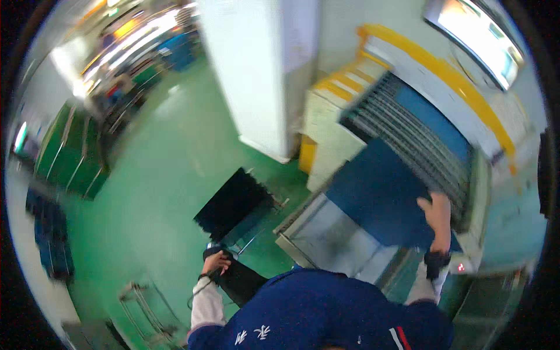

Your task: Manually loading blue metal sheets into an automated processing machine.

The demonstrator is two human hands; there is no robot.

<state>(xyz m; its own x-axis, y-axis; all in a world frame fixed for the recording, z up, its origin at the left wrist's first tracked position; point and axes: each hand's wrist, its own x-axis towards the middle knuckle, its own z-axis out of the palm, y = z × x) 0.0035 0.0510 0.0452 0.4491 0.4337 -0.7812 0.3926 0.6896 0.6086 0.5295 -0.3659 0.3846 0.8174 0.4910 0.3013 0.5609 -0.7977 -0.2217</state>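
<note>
A dark blue flat sheet (379, 195) lies slanted across the front of a roller machine, partly over its pale bed. My right hand (438, 214) is at the sheet's right edge, gripping it with the thumb on the upper face. My left hand (216, 262) is low on the left beside my dark trouser leg (242, 284). Its fingers are curled by a small dark thing whose kind I cannot make out. Just beyond it, a stack of black sheets (233, 201) rests on a metal-legged stand.
The machine's rollers (414, 131) run behind the sheet, under a yellow-edged frame (443, 81). A pale bed (338, 236) is in front. A white pillar (251, 76) stands ahead. Green bins (73, 151) and a metal frame (146, 309) are left on the green floor.
</note>
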